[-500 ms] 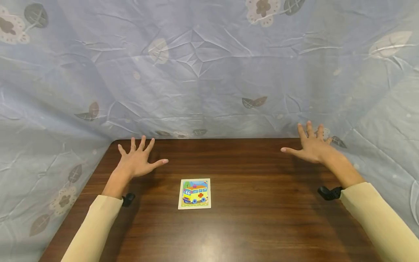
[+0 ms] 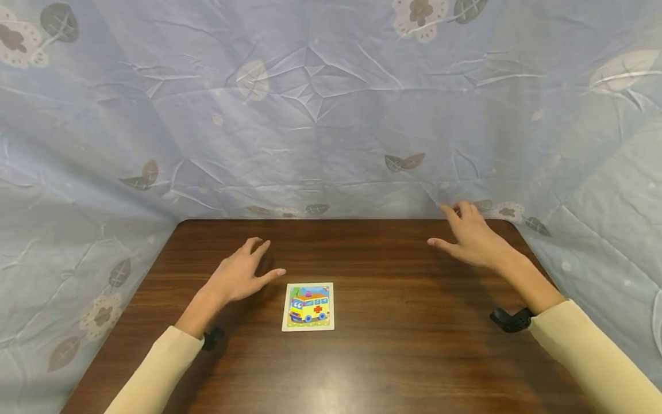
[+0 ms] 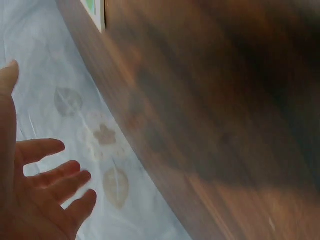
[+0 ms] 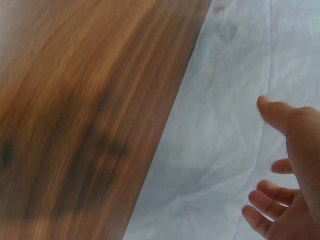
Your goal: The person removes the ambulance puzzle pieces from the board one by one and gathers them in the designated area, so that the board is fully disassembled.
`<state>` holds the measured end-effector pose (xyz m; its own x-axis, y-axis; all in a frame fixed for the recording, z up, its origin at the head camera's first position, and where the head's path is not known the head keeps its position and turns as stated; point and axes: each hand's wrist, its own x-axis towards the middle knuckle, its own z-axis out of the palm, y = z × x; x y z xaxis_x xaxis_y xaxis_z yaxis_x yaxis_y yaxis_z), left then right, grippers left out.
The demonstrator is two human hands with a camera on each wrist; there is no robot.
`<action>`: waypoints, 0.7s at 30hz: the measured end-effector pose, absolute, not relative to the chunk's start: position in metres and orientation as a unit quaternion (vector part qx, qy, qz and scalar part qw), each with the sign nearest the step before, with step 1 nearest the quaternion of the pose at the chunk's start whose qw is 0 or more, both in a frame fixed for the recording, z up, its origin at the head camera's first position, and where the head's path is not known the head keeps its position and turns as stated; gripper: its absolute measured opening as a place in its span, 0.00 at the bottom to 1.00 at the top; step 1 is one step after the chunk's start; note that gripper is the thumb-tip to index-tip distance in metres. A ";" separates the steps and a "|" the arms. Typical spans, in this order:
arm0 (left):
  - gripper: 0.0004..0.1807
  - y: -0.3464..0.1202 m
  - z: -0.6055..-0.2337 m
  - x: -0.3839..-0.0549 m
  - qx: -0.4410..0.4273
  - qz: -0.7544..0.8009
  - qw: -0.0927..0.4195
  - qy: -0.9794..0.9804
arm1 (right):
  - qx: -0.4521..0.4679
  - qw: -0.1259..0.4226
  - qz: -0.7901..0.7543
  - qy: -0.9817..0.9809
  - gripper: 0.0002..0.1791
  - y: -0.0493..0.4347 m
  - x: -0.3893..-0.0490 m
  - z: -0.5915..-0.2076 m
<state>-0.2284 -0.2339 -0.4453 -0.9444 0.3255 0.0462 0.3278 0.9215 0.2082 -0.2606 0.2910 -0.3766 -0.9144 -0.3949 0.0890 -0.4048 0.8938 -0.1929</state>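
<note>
Both hands have come inward since the earlier frame: the bare left hand [image 2: 238, 279] has moved down and rightward in the head view, the bare right hand [image 2: 473, 238] leftward, the fingers of each less widely splayed. Between them, below the middle of the frame and a little to its left, a flat, roughly square, white-bordered card [image 2: 309, 310] printed with a yellow cartoon ambulance lies face up on the dark brown wood-grain tabletop [image 2: 393, 351]. Left is plainly the nearer hand: its thumb points rightward, the tip just above the card's upper-left corner in the frame, apparently not touching. From those fingers the card lies toward the lower right; from the right hand it lies well apart, toward the lower left. Being near square, it shows no marked long axis. Left fingers are loosely bent with the thumb held away, grasping nothing; right fingers are likewise half relaxed, thumb apart, with nothing in them. Only one corner of the card shows in the left wrist view, at the top edge, left of centre
</note>
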 end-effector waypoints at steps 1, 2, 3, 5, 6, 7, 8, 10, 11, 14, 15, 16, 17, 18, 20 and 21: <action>0.56 -0.230 -0.446 -0.226 -0.172 -0.110 0.010 -0.979 | 0.218 0.027 0.105 -0.970 0.49 0.287 -0.259 -0.377; 0.53 -0.226 -0.447 -0.224 -0.178 -0.113 0.015 -0.977 | 0.232 0.029 0.106 -0.966 0.46 0.283 -0.257 -0.377; 0.50 -0.223 -0.449 -0.222 -0.185 -0.117 0.021 -0.975 | 0.244 0.031 0.107 -0.963 0.43 0.278 -0.255 -0.378; 0.44 -0.216 -0.452 -0.218 -0.202 -0.121 0.041 -0.971 | 0.263 0.029 0.111 -0.958 0.39 0.270 -0.251 -0.379; 0.41 -0.212 -0.454 -0.216 -0.210 -0.123 0.052 -0.968 | 0.270 0.027 0.115 -0.956 0.38 0.266 -0.249 -0.380; 0.38 -0.208 -0.457 -0.214 -0.218 -0.124 0.063 -0.966 | 0.275 0.025 0.119 -0.954 0.36 0.262 -0.247 -0.381; 0.35 -0.204 -0.459 -0.212 -0.226 -0.126 0.073 -0.963 | 0.280 0.023 0.123 -0.952 0.35 0.258 -0.245 -0.382; 0.31 -0.196 -0.463 -0.209 -0.240 -0.126 0.083 -0.959 | 0.285 0.016 0.133 -0.949 0.33 0.251 -0.242 -0.383; 0.30 -0.193 -0.465 -0.208 -0.243 -0.126 0.081 -0.958 | 0.287 0.013 0.139 -0.948 0.33 0.247 -0.241 -0.384; 0.33 -0.181 -0.469 -0.203 -0.240 -0.131 0.042 -0.961 | 0.296 0.005 0.155 -0.942 0.31 0.235 -0.237 -0.385; 0.35 -0.178 -0.470 -0.201 -0.237 -0.131 0.023 -0.962 | 0.299 0.001 0.159 -0.941 0.31 0.231 -0.235 -0.386; 0.38 -0.175 -0.471 -0.200 -0.234 -0.130 0.004 -0.963 | 0.305 -0.001 0.163 -0.938 0.31 0.227 -0.234 -0.387; 0.40 -0.172 -0.472 -0.199 -0.234 -0.129 -0.013 -0.964 | 0.310 -0.004 0.166 -0.936 0.30 0.223 -0.232 -0.388; 0.43 -0.170 -0.473 -0.197 -0.234 -0.127 -0.031 -0.963 | 0.316 -0.007 0.167 -0.934 0.30 0.219 -0.231 -0.390; 0.48 -0.165 -0.476 -0.194 -0.240 -0.117 -0.058 -0.962 | 0.326 -0.015 0.170 -0.930 0.29 0.211 -0.228 -0.394; 0.50 -0.164 -0.477 -0.193 -0.247 -0.107 -0.067 -0.961 | 0.331 -0.018 0.170 -0.928 0.29 0.207 -0.226 -0.396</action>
